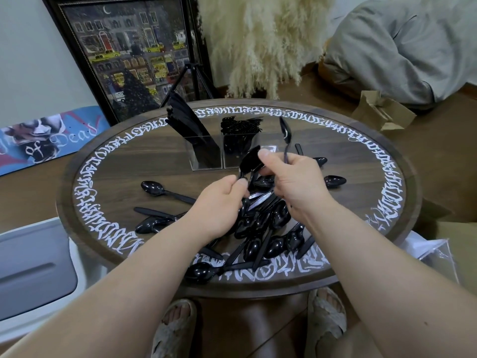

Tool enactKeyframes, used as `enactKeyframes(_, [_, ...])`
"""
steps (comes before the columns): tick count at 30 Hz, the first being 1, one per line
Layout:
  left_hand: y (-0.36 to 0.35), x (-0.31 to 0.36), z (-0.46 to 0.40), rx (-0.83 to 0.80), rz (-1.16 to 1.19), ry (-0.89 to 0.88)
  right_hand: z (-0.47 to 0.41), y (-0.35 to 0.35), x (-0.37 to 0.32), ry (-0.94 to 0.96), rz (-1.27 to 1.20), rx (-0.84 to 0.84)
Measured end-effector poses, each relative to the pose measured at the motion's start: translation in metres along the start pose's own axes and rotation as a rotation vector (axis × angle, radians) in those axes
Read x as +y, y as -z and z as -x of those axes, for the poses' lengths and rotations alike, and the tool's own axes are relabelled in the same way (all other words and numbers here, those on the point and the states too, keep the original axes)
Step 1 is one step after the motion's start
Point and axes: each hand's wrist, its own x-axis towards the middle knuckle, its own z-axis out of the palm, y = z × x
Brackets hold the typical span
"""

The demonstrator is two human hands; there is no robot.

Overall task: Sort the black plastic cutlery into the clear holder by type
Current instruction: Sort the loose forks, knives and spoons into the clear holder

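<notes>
A clear holder (pixel 206 161) stands at the back of the round table (pixel 108 182). Its left compartment is packed with black knives (pixel 185 120), the middle one with black forks (pixel 240 127). A right compartment is mostly hidden behind my right hand. Black spoons (pixel 260 228) lie heaped in front of me, others scattered around. My left hand (pixel 219 202) pinches the handle of a spoon (pixel 249 157) whose bowl points up. My right hand (pixel 291 182) grips another spoon (pixel 286 131), upright above the holder's right side, and its thumb touches the first spoon.
A loose spoon (pixel 152 188) lies left of the pile, another (pixel 334 181) to the right. Behind the table stand a framed picture (pixel 134 55), a tripod and pampas grass (pixel 260 42). A white bin (pixel 33 267) sits at left, plastic wrap at right. My sandalled feet show below.
</notes>
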Motion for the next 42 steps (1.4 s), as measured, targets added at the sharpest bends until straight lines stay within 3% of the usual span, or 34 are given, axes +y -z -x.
enactKeyframes(9, [-0.001,0.011,0.008,-0.131,-0.315,-0.089,-0.002,-0.007,0.009,0.057,0.072,-0.031])
enactKeyframes(15, [0.003,0.005,0.007,-0.011,-0.513,-0.146,-0.002,-0.004,0.009,0.099,0.217,0.012])
enactKeyframes(18, [0.006,0.005,0.006,0.054,-0.504,-0.125,-0.002,-0.005,0.009,0.096,0.335,0.034])
enactKeyframes(22, [0.015,0.006,0.001,0.173,-0.425,-0.03,-0.004,0.0,0.005,0.076,0.248,0.079])
enactKeyframes(25, [0.019,0.007,0.0,0.222,-0.358,-0.002,-0.006,0.001,0.007,0.019,0.171,0.021])
enactKeyframes(31, [0.018,0.005,0.0,0.215,-0.344,0.01,-0.008,0.004,0.001,-0.132,0.066,-0.036])
enactKeyframes(42, [0.015,0.005,-0.001,0.213,-0.306,0.013,-0.003,-0.003,0.003,-0.101,0.056,-0.064])
